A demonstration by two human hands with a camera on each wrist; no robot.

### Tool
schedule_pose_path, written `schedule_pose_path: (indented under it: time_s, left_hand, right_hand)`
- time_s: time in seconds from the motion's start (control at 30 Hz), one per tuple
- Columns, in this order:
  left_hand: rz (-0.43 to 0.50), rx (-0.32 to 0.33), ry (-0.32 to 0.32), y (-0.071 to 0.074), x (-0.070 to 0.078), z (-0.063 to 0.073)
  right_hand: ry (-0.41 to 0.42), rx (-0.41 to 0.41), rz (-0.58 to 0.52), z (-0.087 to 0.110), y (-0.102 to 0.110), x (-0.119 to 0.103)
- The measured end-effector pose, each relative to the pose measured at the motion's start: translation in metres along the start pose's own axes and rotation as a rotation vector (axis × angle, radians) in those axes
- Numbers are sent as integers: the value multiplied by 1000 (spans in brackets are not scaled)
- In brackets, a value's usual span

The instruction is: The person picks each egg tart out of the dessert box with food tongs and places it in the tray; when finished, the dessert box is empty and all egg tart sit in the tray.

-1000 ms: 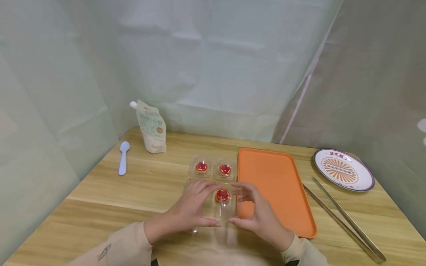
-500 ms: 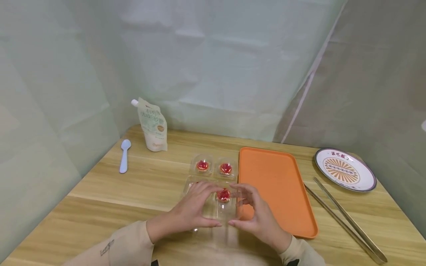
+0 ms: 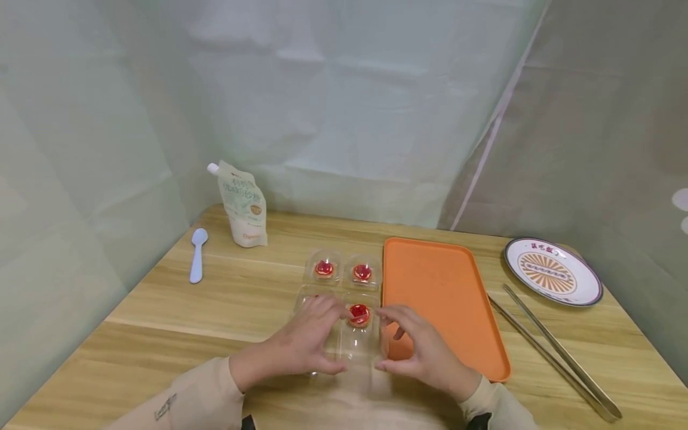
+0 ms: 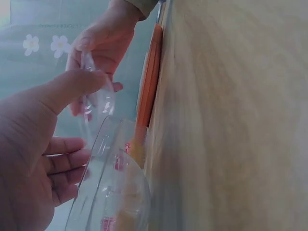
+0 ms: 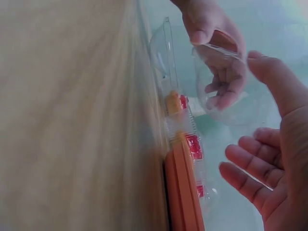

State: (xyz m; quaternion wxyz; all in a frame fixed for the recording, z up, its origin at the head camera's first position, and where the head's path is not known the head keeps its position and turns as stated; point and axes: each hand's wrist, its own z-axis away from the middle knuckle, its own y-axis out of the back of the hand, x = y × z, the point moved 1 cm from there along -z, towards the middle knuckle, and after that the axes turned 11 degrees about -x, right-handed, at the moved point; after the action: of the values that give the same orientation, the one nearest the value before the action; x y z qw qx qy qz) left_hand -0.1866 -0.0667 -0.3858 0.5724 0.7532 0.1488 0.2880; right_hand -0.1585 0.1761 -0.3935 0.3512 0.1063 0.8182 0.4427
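Between my hands is a clear plastic lid (image 5: 211, 91), raised at the near side of a clear tart box (image 4: 86, 197). A red-topped tart (image 3: 359, 315) sits uncovered there, right by my fingertips. My left hand (image 3: 303, 334) is at the lid's left side, its thumb overlapping the lid in the left wrist view and its fingers well apart from the thumb. On the other side my right hand (image 3: 421, 349) has thumb and fingers spread, the thumb just off the lid edge in the right wrist view. Part of another front tart is hidden behind my left hand.
Two more tarts lie under clear domes (image 3: 362, 272) at the back. Close on the right is an orange tray (image 3: 438, 286), then steel tongs (image 3: 559, 352) and a patterned plate (image 3: 553, 272). A pouch (image 3: 244, 209) and a pale blue spoon (image 3: 197, 257) stand and lie at left.
My hands have moved slightly apart, the left one leftward and the right one rightward, widening the gap between thumbs. The view has shifted a little; other things stay in place.
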Motion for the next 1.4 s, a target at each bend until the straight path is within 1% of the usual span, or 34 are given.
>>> schedule_pose_path:
  time_s: [0.1,0.3,0.47,0.63,0.8,0.97,1.2,1.3,1.4]
  left_hand:
    - [-44,-57,-5,1,1,0]
    - [-52,-178,8,2,3,-1]
    - [-92,-225,19,1,3,0]
    - [-119,-243,2,1,3,2]
    - [-147,-237,-13,2,3,2]
    - [-159,-248,-11,2,5,1]
    - [-178,-247,-23,2,8,3]
    - [-167,-243,-21,4,10,4]
    - [-156,-222,-16,7,9,5]
  right_hand:
    - [-11,-16,40,4,-1,1]
    - [-60,-58,138,8,-5,-1]
    - [-90,-100,244,8,-8,-3]
    - [-113,-136,330,8,-11,-3]
    - [-121,-135,366,9,-11,-3]
    - [-118,-130,399,11,-11,-2]
    - [-109,-133,421,12,-10,-2]
    - [-121,-153,425,13,-8,-3]
    - [-137,-178,417,13,-6,-3]
